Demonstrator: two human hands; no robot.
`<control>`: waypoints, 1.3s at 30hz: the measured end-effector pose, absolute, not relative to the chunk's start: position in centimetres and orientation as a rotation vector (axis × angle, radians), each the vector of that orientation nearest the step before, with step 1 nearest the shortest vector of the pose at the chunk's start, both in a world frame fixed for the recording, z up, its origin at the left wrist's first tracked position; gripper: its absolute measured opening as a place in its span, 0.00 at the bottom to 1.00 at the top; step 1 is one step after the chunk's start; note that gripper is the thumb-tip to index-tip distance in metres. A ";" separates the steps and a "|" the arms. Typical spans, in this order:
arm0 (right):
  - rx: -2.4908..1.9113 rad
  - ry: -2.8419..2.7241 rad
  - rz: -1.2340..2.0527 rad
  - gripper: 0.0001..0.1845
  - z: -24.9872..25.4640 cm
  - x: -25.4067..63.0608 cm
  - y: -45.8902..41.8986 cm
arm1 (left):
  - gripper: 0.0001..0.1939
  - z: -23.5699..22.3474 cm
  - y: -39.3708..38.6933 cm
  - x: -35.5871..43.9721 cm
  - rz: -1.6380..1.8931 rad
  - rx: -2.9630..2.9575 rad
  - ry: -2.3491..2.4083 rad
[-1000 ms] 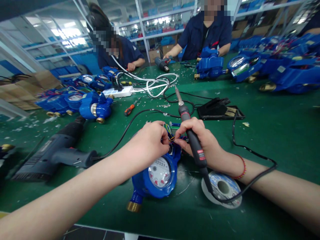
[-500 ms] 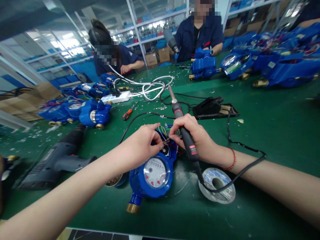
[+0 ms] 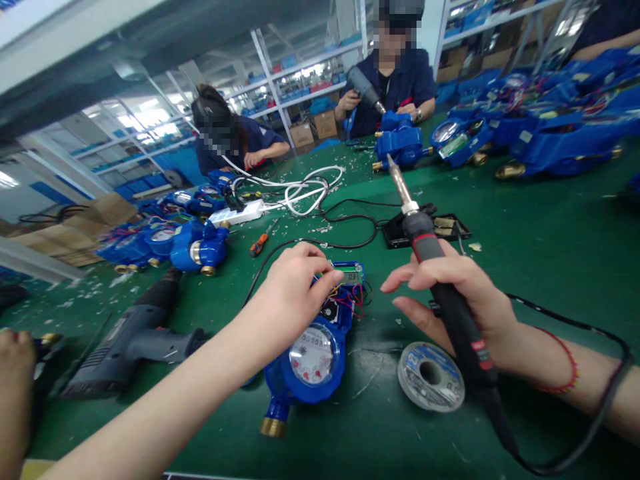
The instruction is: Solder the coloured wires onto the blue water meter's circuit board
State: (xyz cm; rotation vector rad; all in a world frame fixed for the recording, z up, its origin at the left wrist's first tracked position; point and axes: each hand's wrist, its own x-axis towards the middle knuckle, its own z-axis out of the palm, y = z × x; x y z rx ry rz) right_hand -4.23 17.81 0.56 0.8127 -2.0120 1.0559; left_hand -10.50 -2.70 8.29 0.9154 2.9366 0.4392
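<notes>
A blue water meter (image 3: 280, 373) with a round dial (image 3: 314, 355) lies in front of me, its electronics compartment exposed at the far end. My left hand (image 3: 297, 287) reaches over that end, thumb and fingers closed at the small circuit board (image 3: 356, 275) with its display; what they pinch is hidden. Thin coloured wires (image 3: 356, 303) loop beside it. My right hand (image 3: 465, 300) holds a soldering iron (image 3: 443, 280), tip up and away from the meter. Its thumb and index finger are apart. Below it lies a spool of solder wire (image 3: 410, 383).
On the left lie a heat gun (image 3: 130, 343), a screwdriver (image 3: 259, 245) and several blue meters (image 3: 185, 247). Behind are a power strip (image 3: 240, 213) and a soldering iron stand (image 3: 397, 232). Across the table, a co-worker (image 3: 367, 107) holds a heat gun at a meter; another person (image 3: 250, 140) sits left.
My right hand has moved away from the wires to the right, carrying the soldering iron, and its fingertips have parted. My left hand stays at the compartment, slightly further over the board.
</notes>
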 end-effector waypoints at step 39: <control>0.964 -2.085 1.284 0.11 -0.1 -9.6 12.2 | 0.13 7.8 -4.6 -9.9 0.862 0.385 2.831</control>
